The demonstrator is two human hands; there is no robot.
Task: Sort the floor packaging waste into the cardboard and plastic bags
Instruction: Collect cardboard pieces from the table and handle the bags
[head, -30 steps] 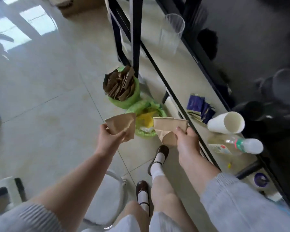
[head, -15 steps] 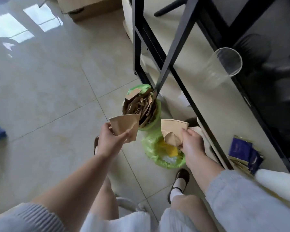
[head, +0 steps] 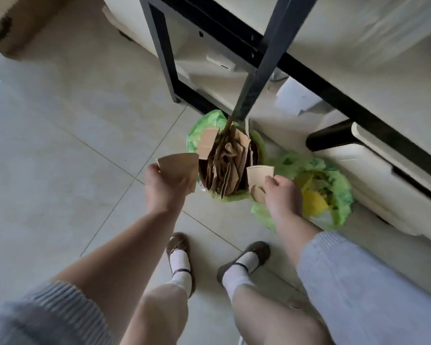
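Two green bags stand on the tiled floor under a black table frame. The cardboard bag (head: 199, 131) is stuffed with upright brown cardboard scraps. To its right the plastic bag (head: 340, 188) holds yellow and pale wrappers. My left hand (head: 163, 190) grips a flattened brown cardboard piece (head: 179, 168) just left of the cardboard bag's rim. My right hand (head: 283, 195) grips another flattened brown cardboard piece (head: 258, 176) between the two bags, at the cardboard bag's right edge.
A black table leg (head: 256, 70) slants down into the cardboard bag's top. White furniture (head: 383, 175) and a black bar lie right of the bags. My two shoes (head: 179, 247) stand on the tiles below the bags. A brown box (head: 15, 23) sits far left.
I have stepped closer and the view has tilted down over the bags. Both hands, each still holding its cardboard piece, now flank the cardboard bag.
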